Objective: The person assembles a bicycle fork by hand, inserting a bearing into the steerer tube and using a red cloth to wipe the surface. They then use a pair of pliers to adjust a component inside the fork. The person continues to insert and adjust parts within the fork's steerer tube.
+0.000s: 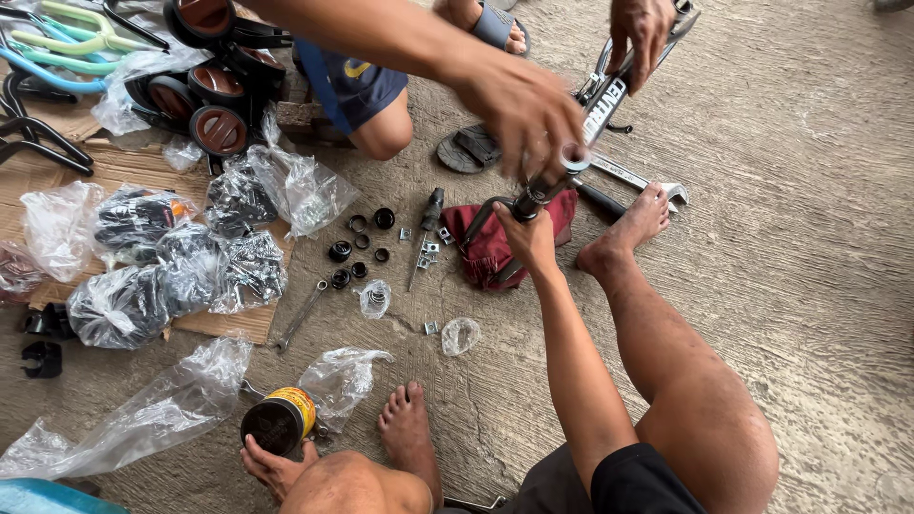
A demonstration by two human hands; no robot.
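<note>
My right hand [526, 235] grips a black fork tube [539, 194] just below the head of a black bicycle frame [604, 96] that lies across the concrete floor. Another person's hand [522, 112] covers the top of that tube from above, fingers around a silver ring [574, 157]. That person's second hand [641, 30] holds the frame farther up. My left hand [270, 465] rests low by my knee, wrapped around a small round tin [280, 419] with a yellow label, its dark open top facing the camera.
Small black rings and nuts [361, 249] lie scattered beside a red cloth [493, 240]. A spanner [303, 315], a screwdriver [425, 233] and an adjustable wrench [632, 177] lie nearby. Bagged parts [181, 271] sit on cardboard at left, small wheels [217, 128] and handlebars [71, 38] behind.
</note>
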